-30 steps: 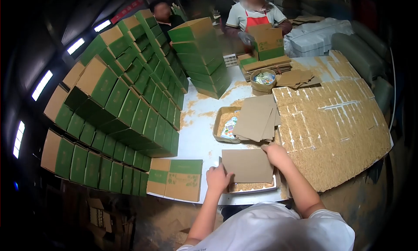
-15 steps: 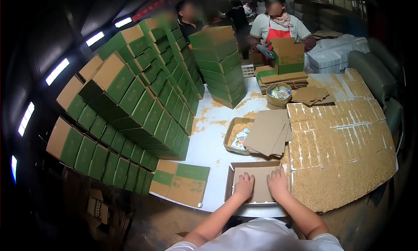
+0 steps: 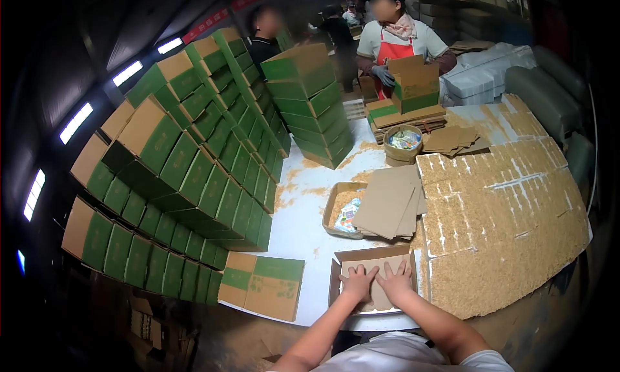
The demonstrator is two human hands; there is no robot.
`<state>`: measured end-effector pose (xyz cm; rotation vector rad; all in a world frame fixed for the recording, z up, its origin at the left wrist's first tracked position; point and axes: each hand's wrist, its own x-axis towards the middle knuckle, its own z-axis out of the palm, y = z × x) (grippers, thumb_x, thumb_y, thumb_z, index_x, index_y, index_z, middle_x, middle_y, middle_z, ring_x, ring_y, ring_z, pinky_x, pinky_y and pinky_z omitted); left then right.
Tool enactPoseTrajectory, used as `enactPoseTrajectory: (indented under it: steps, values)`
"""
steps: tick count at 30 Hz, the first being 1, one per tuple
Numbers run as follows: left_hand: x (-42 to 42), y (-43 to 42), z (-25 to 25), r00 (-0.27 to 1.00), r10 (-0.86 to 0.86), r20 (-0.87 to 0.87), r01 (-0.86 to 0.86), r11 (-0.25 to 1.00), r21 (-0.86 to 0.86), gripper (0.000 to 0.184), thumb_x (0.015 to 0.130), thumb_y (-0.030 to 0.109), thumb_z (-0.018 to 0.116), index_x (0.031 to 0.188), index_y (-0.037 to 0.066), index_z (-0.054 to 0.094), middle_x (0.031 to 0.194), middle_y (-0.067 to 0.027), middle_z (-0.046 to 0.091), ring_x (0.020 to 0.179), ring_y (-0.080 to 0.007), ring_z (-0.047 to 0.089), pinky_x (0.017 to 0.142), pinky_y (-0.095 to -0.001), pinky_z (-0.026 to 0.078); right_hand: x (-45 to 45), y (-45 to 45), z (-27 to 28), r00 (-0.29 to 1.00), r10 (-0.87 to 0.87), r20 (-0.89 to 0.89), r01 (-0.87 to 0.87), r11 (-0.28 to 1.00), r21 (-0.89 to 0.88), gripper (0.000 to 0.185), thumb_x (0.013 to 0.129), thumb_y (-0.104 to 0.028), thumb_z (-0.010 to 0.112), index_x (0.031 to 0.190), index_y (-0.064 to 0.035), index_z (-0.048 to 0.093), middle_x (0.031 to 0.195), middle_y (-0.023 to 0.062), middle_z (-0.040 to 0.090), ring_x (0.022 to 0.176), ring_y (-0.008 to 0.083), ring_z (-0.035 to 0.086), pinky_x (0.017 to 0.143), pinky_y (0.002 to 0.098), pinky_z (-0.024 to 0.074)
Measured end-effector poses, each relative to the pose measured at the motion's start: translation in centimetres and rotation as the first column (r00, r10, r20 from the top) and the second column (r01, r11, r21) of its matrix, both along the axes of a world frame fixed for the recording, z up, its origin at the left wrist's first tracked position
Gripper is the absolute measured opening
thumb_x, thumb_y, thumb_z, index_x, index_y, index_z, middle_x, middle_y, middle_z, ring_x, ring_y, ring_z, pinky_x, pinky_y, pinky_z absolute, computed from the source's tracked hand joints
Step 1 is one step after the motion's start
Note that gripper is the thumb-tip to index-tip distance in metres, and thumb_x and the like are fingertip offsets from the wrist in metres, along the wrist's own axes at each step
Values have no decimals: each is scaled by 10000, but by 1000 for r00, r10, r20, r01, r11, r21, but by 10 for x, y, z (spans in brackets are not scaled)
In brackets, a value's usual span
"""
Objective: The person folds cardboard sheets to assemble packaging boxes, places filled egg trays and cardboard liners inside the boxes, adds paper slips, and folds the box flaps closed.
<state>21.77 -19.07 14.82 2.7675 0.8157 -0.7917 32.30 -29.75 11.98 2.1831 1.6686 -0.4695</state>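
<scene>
A shallow open cardboard box (image 3: 336, 278) stands at the table's front edge, with a flat cardboard sheet (image 3: 381, 267) lying inside it. Both my hands press down on this sheet, fingers spread. My left hand (image 3: 359, 284) is on its left half and my right hand (image 3: 395, 283) on its right half, the thumbs close together near the middle. Just beyond the box is a pile of loose cardboard sheets (image 3: 387, 201), partly over a basket (image 3: 330, 210) that holds small printed packets (image 3: 349, 216) and yellowish shavings.
Stacked green-and-brown boxes (image 3: 187, 165) fill the left side, with a flat carton (image 3: 265, 285) nearer me. Shaving-covered slabs (image 3: 497, 223) lie at right. Farther back are a round basket (image 3: 403, 154) and a gloved co-worker (image 3: 400, 42) handling a box (image 3: 416, 88).
My hands have slid inward across the sheet, closer to each other, and their fingers have spread wider. The whole view has shifted slightly. The co-worker still handles the same box.
</scene>
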Motion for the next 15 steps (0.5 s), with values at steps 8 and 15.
enactPoseTrajectory:
  steps: [8,15]
  values:
    - [8,1,-10,998,-51,-45,53,998,41,1364,488,578,919,1579,212,188,1610,-263,188,1451,-588,123,1135,-706,203,15,7,10,999,-17,-50,15,998,-55,1354,503,-471,953,1601,-314,177,1660,190,98,1515,449,80,1187,616,131]
    - [1,6,-19,995,-98,34,98,995,-8,1435,457,559,939,1600,285,115,1582,-282,213,1418,-613,194,1074,-710,319,17,2,-5,989,-38,-144,47,997,54,1361,389,-328,992,1557,-227,300,1638,220,122,1496,487,120,1179,605,220]
